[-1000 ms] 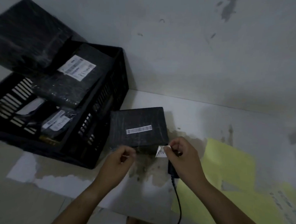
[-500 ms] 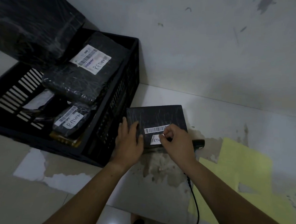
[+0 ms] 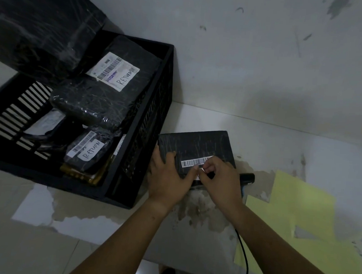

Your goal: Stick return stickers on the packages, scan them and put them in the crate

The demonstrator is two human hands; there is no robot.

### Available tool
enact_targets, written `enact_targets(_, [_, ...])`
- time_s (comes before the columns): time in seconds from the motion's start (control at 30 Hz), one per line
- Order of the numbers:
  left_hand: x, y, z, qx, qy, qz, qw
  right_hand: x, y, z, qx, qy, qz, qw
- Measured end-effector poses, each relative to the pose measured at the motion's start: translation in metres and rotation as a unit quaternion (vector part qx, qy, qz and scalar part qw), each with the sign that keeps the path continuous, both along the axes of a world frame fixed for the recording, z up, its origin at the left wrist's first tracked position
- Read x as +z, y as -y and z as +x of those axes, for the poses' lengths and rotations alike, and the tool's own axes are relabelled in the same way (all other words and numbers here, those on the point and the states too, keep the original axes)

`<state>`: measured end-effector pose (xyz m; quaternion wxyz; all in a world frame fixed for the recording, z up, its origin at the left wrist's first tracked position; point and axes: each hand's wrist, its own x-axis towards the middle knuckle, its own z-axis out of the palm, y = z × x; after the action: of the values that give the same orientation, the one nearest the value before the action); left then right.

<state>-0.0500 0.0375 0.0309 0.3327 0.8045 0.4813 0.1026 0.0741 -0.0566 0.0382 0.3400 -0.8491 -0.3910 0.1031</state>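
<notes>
The black crate (image 3: 155, 97), cut off at the left, holds wrapped parcels (image 3: 89, 103) marked RETURN. Just beside it lies a black package (image 3: 196, 144). The left hand (image 3: 169, 178) presses flat on its near corner. The right hand (image 3: 222, 181) pinches a mostly hidden return sticker (image 3: 201, 170) and half-covers the scanner (image 3: 247, 176).

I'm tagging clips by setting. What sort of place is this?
Probably a makeshift returns-packing corner, not a proper warehouse: a black crate holds wrapped parcels marked RETURN, a barcoded package on the worn table is getting a sticker, and a corded scanner lies beside it.
</notes>
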Motion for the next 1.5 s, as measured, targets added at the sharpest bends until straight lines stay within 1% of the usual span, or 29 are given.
enact_targets(0.27, [0.0, -0.007, 0.0, -0.032, -0.023, -0.045, 0.998, 0.003, 0.003, 0.005, 0.009, -0.051, 0.008, 0.999])
enact_targets(0.4, [0.002, -0.008, -0.002, -0.042, -0.016, -0.058, 0.997, 0.004, 0.002, 0.006, 0.008, -0.06, 0.001, 0.998])
enact_targets(0.63, [-0.003, -0.002, 0.001, -0.022, -0.021, -0.003, 1.0, -0.001, 0.002, 0.004, 0.011, -0.022, -0.009, 1.0])
enact_targets(0.73, [-0.004, -0.002, 0.001, -0.019, -0.038, 0.018, 0.999, 0.0, 0.002, 0.003, 0.01, -0.009, -0.006, 1.0])
enact_targets(0.83, [-0.005, -0.003, 0.001, -0.02, -0.055, 0.035, 0.998, -0.001, 0.002, 0.003, 0.011, -0.012, -0.005, 1.0])
enact_targets(0.93, [-0.003, -0.003, 0.001, -0.027, -0.062, 0.033, 0.997, -0.002, 0.003, 0.004, 0.016, -0.016, -0.003, 1.0])
enact_targets(1.2, [-0.003, -0.006, -0.001, -0.041, -0.024, -0.002, 0.999, -0.002, 0.006, 0.006, 0.017, -0.04, 0.011, 0.999])
enact_targets(1.3, [0.001, -0.006, -0.003, -0.034, -0.004, -0.013, 0.999, 0.0, 0.01, 0.01, -0.001, -0.04, 0.01, 0.999])
enact_targets(1.43, [-0.002, -0.006, -0.005, 0.004, 0.087, -0.034, 0.996, -0.001, 0.016, 0.013, -0.065, 0.057, -0.011, 0.996])
enact_targets(1.5, [-0.001, -0.006, -0.006, 0.037, 0.132, -0.077, 0.988, -0.003, 0.017, 0.012, -0.09, 0.029, -0.058, 0.994])
